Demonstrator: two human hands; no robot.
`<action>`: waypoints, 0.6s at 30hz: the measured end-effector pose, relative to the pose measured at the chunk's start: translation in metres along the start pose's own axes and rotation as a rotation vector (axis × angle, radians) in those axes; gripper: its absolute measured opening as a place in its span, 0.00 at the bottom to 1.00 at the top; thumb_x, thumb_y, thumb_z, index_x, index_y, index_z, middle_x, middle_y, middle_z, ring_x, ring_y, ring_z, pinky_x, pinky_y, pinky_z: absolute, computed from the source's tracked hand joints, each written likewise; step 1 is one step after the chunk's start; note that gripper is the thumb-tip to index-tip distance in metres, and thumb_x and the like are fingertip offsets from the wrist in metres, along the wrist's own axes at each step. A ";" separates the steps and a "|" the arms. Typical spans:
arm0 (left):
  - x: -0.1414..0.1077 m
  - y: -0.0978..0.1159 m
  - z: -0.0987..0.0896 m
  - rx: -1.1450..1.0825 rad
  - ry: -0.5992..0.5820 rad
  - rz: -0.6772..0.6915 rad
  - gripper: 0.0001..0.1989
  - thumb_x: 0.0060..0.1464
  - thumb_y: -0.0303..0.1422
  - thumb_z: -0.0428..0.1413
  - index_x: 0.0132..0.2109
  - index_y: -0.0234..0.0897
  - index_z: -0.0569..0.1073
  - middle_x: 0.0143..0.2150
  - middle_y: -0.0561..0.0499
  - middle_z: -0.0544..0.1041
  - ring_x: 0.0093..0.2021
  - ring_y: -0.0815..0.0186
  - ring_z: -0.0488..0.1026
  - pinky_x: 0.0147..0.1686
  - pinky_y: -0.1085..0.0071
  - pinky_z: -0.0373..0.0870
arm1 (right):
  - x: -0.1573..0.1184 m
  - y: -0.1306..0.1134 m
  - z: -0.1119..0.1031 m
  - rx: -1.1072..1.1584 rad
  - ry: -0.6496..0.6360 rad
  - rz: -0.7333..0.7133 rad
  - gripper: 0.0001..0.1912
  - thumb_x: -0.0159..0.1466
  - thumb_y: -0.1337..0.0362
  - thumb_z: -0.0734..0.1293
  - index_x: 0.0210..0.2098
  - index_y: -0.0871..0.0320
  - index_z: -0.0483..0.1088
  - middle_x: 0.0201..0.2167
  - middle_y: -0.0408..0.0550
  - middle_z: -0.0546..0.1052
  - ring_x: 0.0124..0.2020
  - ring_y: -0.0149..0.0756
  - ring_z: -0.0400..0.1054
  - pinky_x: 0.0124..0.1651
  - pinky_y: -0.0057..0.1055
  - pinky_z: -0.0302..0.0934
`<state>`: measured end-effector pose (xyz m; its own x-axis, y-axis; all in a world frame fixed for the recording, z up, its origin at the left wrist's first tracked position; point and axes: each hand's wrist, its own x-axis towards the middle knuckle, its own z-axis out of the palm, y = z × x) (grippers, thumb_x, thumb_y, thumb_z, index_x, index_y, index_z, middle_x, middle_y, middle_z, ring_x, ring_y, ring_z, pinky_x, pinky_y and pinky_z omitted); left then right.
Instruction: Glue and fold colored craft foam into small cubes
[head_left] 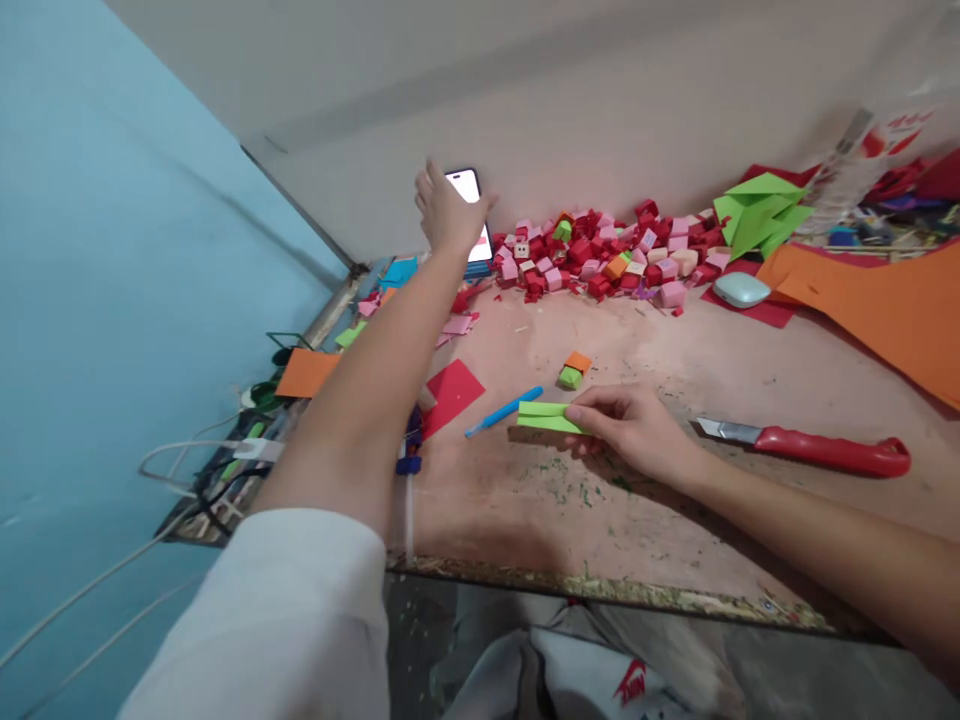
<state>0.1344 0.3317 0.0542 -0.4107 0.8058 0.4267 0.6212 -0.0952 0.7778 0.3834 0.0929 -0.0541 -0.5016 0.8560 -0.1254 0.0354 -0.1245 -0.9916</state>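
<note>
My left hand (450, 210) is stretched out to the phone (480, 245), its fingers spread in front of the bright screen; whether it touches the glass I cannot tell. The phone leans upright against the wall. Low over the table, my right hand (626, 430) pinches the right end of a folded green paper strip (544, 416) between thumb and fingers. Just behind the strip sits a small folded piece in orange and green (573, 372). A blue pen (504, 411) lies to the strip's left. The red-handled knife (825, 448) rests right of my right hand.
Many small red and pink folded paper pieces (592, 255) are heaped along the wall. A red sheet (456, 395) lies at the left, and an orange sheet (885, 310) and a pale rounded case (741, 289) at the right. Cables hang beyond the left edge.
</note>
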 end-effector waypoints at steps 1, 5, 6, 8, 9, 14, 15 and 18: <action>0.002 -0.010 0.007 0.017 0.002 -0.022 0.52 0.55 0.37 0.73 0.76 0.33 0.52 0.80 0.38 0.50 0.79 0.49 0.41 0.70 0.53 0.43 | 0.000 0.001 0.000 -0.005 -0.006 0.005 0.15 0.68 0.53 0.74 0.36 0.60 0.80 0.29 0.51 0.84 0.26 0.34 0.75 0.30 0.30 0.67; 0.011 -0.044 0.030 0.079 0.000 -0.113 0.65 0.48 0.35 0.76 0.78 0.23 0.42 0.81 0.22 0.42 0.80 0.42 0.40 0.70 0.48 0.45 | 0.000 0.002 -0.001 -0.027 -0.011 0.033 0.17 0.70 0.51 0.72 0.37 0.59 0.81 0.27 0.50 0.82 0.22 0.33 0.71 0.25 0.30 0.62; 0.013 -0.049 0.035 0.070 0.000 -0.107 0.66 0.48 0.36 0.76 0.78 0.21 0.42 0.80 0.21 0.44 0.80 0.41 0.40 0.71 0.48 0.45 | 0.000 0.002 -0.001 -0.027 -0.009 0.037 0.17 0.70 0.51 0.71 0.37 0.59 0.81 0.27 0.50 0.82 0.22 0.32 0.70 0.24 0.29 0.62; 0.018 -0.057 0.043 0.045 -0.001 -0.094 0.66 0.48 0.37 0.76 0.78 0.19 0.41 0.80 0.20 0.46 0.80 0.41 0.42 0.72 0.48 0.45 | 0.000 0.002 -0.001 -0.025 -0.010 0.031 0.17 0.71 0.51 0.71 0.37 0.59 0.81 0.27 0.50 0.82 0.23 0.32 0.71 0.25 0.29 0.62; 0.020 -0.060 0.048 0.035 0.002 -0.090 0.66 0.49 0.37 0.75 0.78 0.19 0.40 0.79 0.20 0.47 0.80 0.42 0.42 0.72 0.48 0.45 | -0.001 0.001 -0.001 -0.027 -0.012 0.023 0.17 0.71 0.51 0.71 0.37 0.59 0.81 0.28 0.50 0.82 0.24 0.32 0.72 0.26 0.29 0.63; 0.024 -0.063 0.062 0.050 0.006 -0.128 0.55 0.53 0.30 0.70 0.78 0.29 0.48 0.78 0.27 0.54 0.77 0.43 0.55 0.73 0.53 0.52 | -0.001 0.000 0.001 -0.045 0.008 0.053 0.17 0.71 0.51 0.71 0.37 0.59 0.81 0.28 0.49 0.82 0.23 0.32 0.71 0.26 0.29 0.63; 0.025 -0.063 0.063 0.059 0.023 -0.142 0.52 0.54 0.29 0.69 0.78 0.31 0.51 0.78 0.29 0.55 0.76 0.43 0.57 0.71 0.54 0.55 | -0.001 0.000 0.001 -0.044 0.016 0.062 0.17 0.71 0.51 0.70 0.37 0.59 0.81 0.28 0.49 0.82 0.23 0.32 0.70 0.26 0.29 0.63; 0.029 -0.062 0.064 0.041 0.132 -0.170 0.41 0.53 0.30 0.69 0.71 0.35 0.66 0.78 0.33 0.58 0.77 0.45 0.54 0.66 0.55 0.57 | -0.001 0.000 0.002 -0.030 0.025 0.067 0.16 0.71 0.52 0.71 0.36 0.59 0.81 0.27 0.49 0.82 0.23 0.31 0.70 0.26 0.29 0.63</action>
<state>0.1270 0.3983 -0.0112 -0.5941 0.7244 0.3496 0.5612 0.0620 0.8253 0.3825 0.0914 -0.0542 -0.4751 0.8588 -0.1915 0.0940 -0.1669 -0.9815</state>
